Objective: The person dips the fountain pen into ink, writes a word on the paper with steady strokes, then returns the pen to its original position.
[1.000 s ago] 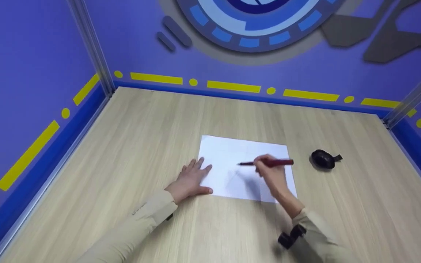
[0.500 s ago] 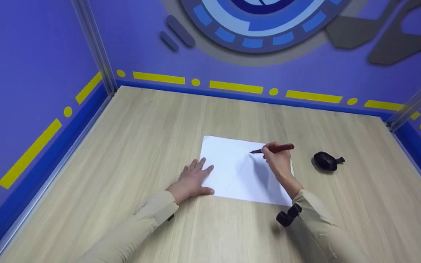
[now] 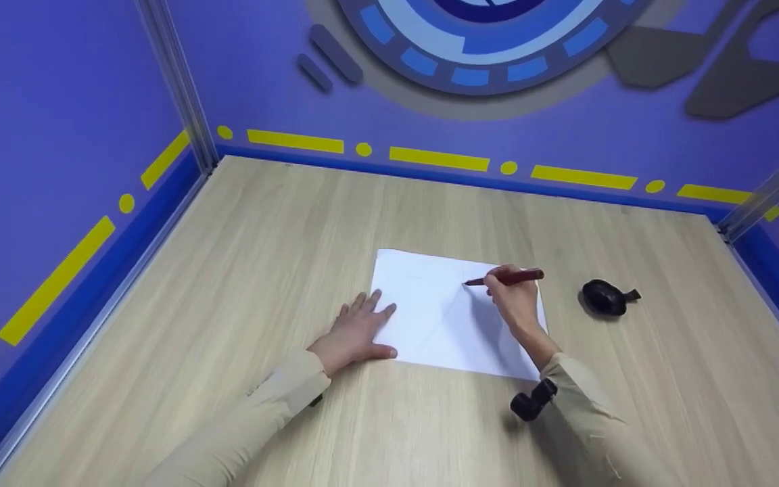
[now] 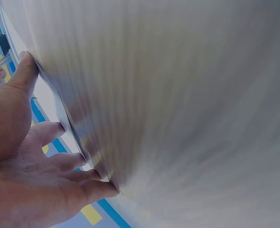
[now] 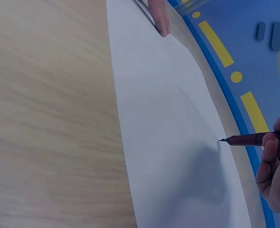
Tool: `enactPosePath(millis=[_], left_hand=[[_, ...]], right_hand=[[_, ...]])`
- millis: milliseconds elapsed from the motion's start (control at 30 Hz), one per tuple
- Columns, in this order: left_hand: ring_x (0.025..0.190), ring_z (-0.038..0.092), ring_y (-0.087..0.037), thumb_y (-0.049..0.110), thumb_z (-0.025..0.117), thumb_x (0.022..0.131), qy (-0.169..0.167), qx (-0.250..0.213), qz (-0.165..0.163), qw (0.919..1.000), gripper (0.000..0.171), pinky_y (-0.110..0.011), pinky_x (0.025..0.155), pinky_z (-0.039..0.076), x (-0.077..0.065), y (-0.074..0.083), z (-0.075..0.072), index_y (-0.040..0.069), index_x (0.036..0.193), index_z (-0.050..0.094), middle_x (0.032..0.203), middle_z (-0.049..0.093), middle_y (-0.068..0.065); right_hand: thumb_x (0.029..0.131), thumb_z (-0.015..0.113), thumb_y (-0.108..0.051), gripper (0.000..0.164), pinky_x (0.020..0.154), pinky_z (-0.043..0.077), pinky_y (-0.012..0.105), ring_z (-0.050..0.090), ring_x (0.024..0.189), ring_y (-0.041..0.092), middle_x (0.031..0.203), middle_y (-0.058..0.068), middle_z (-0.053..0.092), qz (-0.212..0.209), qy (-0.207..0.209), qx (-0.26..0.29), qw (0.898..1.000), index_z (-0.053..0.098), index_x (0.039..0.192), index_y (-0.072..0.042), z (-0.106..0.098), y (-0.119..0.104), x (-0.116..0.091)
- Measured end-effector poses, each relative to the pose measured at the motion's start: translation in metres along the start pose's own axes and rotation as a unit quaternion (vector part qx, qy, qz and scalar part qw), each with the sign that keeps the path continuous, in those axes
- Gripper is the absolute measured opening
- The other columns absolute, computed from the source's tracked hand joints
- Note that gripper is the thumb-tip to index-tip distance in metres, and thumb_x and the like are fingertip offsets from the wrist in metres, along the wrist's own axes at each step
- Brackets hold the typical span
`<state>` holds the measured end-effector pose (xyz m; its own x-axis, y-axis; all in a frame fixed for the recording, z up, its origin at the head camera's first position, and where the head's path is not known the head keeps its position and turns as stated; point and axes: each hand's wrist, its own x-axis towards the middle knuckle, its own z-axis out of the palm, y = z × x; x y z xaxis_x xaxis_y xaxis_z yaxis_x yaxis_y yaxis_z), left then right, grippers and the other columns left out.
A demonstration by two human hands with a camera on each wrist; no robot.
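Observation:
A white sheet of paper [image 3: 416, 304] lies on the wooden table. The left hand [image 3: 352, 335] rests with fingers spread across the sheet's left edge, thumb at the lower left corner. In the right hand [image 3: 516, 301] a dark red pen [image 3: 521, 276] is pinched between thumb and fingers, its tip at the upper right part of the paper. The right wrist view shows the pen [image 5: 247, 139] with its pointed tip at the end of a thin, faint line [image 5: 180, 88]. That line runs diagonally over the sheet towards the left hand [image 5: 159, 16].
To the right of the paper sits an oval black object [image 3: 604, 298] with a short tab. Blue panels with yellow marks [image 3: 439, 159] border the table [image 3: 281, 237] at the back and sides. A black device [image 3: 533, 399] is worn at the right wrist.
Over the first half second the right hand moved the pen up and right across the paper; since then it has barely moved. The left hand stays in place.

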<state>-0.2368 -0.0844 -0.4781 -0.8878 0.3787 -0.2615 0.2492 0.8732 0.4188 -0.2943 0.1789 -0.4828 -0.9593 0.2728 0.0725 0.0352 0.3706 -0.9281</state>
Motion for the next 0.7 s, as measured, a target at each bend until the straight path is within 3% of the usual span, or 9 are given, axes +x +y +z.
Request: enactPosePath(millis=[467, 700], left_hand=[[0.145, 0.011, -0.041, 0.044, 0.069, 0.079, 0.0, 0.018, -0.002, 0.9998, 0.082, -0.059, 0.115, 0.017, 0.002, 0.0, 0.0, 0.015, 0.147, 0.031, 0.158, 0.014, -0.015], [0.145, 0.01, -0.039, 0.043, 0.069, 0.079, -0.001, 0.011, -0.005, 0.9999, 0.082, -0.057, 0.116, 0.015, 0.002, 0.001, 0.0, 0.015, 0.147, 0.031, 0.158, 0.013, -0.014]], right_hand=[[0.08, 0.058, -0.01, 0.011, 0.048, 0.042, 0.019, 0.057, 0.056, 0.015, 0.057, -0.006, 0.056, 0.011, -0.001, 0.0, 1.0, 0.064, 0.085, -0.003, -0.006, 0.001, -0.004], [0.082, 0.057, -0.012, 0.013, 0.051, 0.042, 0.02, 0.057, 0.059, 0.014, 0.065, 0.004, 0.061, 0.018, -0.018, -0.038, 0.999, 0.064, 0.087, -0.003, -0.013, 0.0, -0.007]])
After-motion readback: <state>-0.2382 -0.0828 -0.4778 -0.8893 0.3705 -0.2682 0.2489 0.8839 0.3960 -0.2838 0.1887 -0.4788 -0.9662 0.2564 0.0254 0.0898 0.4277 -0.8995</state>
